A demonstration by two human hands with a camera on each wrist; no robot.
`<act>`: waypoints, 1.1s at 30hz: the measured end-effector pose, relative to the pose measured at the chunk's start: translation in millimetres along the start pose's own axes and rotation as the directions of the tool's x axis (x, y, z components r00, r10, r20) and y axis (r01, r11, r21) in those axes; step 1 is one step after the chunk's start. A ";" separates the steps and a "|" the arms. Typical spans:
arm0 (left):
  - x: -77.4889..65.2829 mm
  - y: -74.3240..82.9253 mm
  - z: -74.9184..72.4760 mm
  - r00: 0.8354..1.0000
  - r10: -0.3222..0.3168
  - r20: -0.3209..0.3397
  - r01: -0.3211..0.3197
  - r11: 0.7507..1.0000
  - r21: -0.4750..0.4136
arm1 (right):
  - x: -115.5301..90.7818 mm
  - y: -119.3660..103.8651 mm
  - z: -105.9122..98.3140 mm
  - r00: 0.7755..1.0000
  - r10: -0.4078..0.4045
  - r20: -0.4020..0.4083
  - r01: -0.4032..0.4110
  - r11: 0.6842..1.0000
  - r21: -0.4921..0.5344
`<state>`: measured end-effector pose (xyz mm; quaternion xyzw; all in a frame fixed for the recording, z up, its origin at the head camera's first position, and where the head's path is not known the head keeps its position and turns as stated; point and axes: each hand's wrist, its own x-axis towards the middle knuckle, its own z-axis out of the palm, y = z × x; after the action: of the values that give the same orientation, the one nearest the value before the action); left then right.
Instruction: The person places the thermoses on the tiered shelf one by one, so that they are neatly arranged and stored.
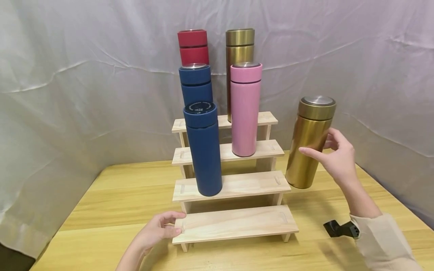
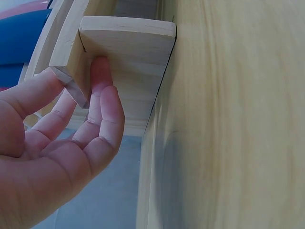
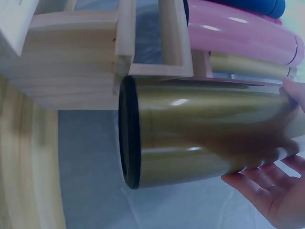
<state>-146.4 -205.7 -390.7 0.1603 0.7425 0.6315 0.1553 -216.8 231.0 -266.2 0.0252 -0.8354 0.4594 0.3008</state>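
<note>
My right hand (image 1: 339, 158) grips a gold thermos bottle (image 1: 310, 139) with a silver-topped lid, slightly tilted, just right of the stepped wooden display stand (image 1: 237, 226). In the right wrist view the bottle's dark base (image 3: 129, 133) hangs off the table, beside the stand's steps. At the stand's lowest step, my left hand (image 1: 156, 229) pinches the left end. The left wrist view shows the thumb (image 2: 38, 93) at the board's edge and fingertips beneath it. A blue thermos (image 1: 205, 158) stands on the second step from the bottom, toward its left.
On the third step stand another blue thermos (image 1: 196, 86) and a pink thermos (image 1: 245, 113). A red thermos (image 1: 193, 49) and a second gold thermos (image 1: 234, 56) occupy the top step. Grey cloth (image 1: 135, 105) hangs behind the wooden table (image 1: 101, 210). A black device (image 1: 340, 229) sits at the right wrist.
</note>
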 end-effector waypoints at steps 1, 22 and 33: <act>0.0 0.1 0.2 1.000 -0.001 0.000 0.001 1.000 -0.001 | -0.8 -2.5 -0.3 1.000 -0.002 0.003 0.002 1.000 -0.004; -1.2 1.1 0.7 1.000 -0.002 -0.003 0.002 1.000 -0.002 | -13.4 -43.5 25.1 0.994 -0.093 0.056 0.084 0.985 0.151; -0.3 1.9 1.0 1.000 0.002 -0.005 -0.002 1.000 0.008 | -20.8 -57.0 60.2 0.986 -0.157 0.056 0.140 0.962 0.234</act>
<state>-145.6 -204.7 -389.0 0.1601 0.7453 0.6290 0.1522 -210.5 146.1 -258.2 0.1393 -0.7830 0.5277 0.2985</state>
